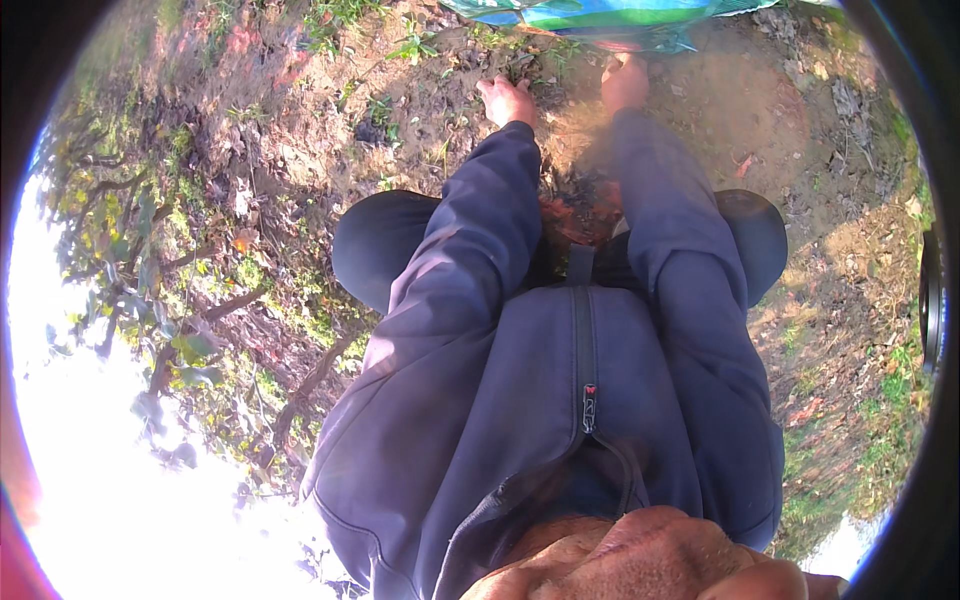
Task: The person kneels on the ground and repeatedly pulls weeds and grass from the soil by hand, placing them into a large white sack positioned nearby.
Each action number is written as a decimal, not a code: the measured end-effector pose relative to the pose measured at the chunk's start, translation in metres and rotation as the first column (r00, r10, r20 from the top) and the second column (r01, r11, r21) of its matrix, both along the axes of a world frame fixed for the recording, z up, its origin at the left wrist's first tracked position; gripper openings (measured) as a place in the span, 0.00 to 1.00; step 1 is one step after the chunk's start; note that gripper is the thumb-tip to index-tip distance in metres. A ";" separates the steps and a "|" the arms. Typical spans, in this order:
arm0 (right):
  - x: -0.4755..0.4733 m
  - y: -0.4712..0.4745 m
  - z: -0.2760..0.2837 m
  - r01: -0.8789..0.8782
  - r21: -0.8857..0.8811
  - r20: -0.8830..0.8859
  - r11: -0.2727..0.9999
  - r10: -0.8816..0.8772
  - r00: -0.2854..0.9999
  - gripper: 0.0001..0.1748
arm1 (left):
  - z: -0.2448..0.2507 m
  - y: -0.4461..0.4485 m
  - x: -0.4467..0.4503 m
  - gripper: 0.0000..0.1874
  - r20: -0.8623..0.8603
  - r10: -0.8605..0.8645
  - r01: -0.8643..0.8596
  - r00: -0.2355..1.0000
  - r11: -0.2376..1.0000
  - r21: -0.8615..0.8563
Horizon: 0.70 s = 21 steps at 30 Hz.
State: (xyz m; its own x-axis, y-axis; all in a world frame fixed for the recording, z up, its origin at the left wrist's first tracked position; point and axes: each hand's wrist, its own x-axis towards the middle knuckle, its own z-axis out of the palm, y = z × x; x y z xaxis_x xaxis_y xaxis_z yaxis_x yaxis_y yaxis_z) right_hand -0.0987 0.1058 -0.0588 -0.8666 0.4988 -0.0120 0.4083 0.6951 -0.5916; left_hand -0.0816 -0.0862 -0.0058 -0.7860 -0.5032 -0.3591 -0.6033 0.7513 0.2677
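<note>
My left hand (510, 102) reaches down to the leaf-strewn soil (450, 97), fingers bent and spread apart. Nothing is visible between them. To its right, my right hand (625, 84) is at the near edge of a printed plastic bag (600, 19), blue, green and white. Its fingers are curled at that edge and appear to pinch it; the fingertips are partly hidden by the plastic. Only the bag's near part shows, as the picture's top rim cuts it off.
Bent knees in dark trousers (382, 244) flank my arms. Small green weeds (411, 46) and dry leaves (847, 97) dot the ground. On the left, woody branches (307, 390) with leaves rise close beside me. Strong glare whitens the lower left.
</note>
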 end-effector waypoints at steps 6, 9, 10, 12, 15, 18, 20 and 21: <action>0.009 0.004 0.030 0.171 0.055 0.066 0.984 -0.174 0.982 0.19 | 0.002 0.003 0.002 0.20 0.039 0.035 -0.034 0.999 0.999 -0.032; 0.009 0.013 0.035 0.187 0.130 0.075 0.974 -0.197 0.978 0.22 | 0.003 0.001 0.000 0.21 0.081 -0.003 0.008 0.997 0.999 -0.051; 0.010 0.016 0.035 0.170 0.149 0.102 0.974 -0.186 0.977 0.23 | 0.002 0.001 -0.001 0.21 0.098 -0.026 0.033 0.995 0.997 -0.063; 0.011 0.023 0.032 0.123 0.155 0.147 0.980 -0.146 0.978 0.23 | 0.000 0.001 -0.001 0.22 0.111 -0.056 0.064 0.992 0.995 -0.075; 0.012 0.029 0.028 0.072 0.128 0.193 0.989 -0.096 0.977 0.19 | -0.006 0.001 0.001 0.22 0.099 -0.070 0.078 0.993 0.994 -0.076; 0.013 0.031 0.026 0.084 0.121 0.223 0.989 -0.110 0.969 0.12 | -0.009 0.004 0.002 0.21 0.088 -0.073 0.077 0.993 0.996 -0.050; 0.014 0.033 0.026 0.078 0.124 0.249 0.989 -0.107 0.963 0.12 | -0.009 0.006 0.005 0.19 0.099 -0.066 0.065 0.993 0.998 0.011; 0.015 0.033 0.026 0.073 0.132 0.232 0.989 -0.103 0.967 0.12 | -0.009 0.007 0.005 0.19 0.073 -0.069 0.069 0.995 0.998 -0.004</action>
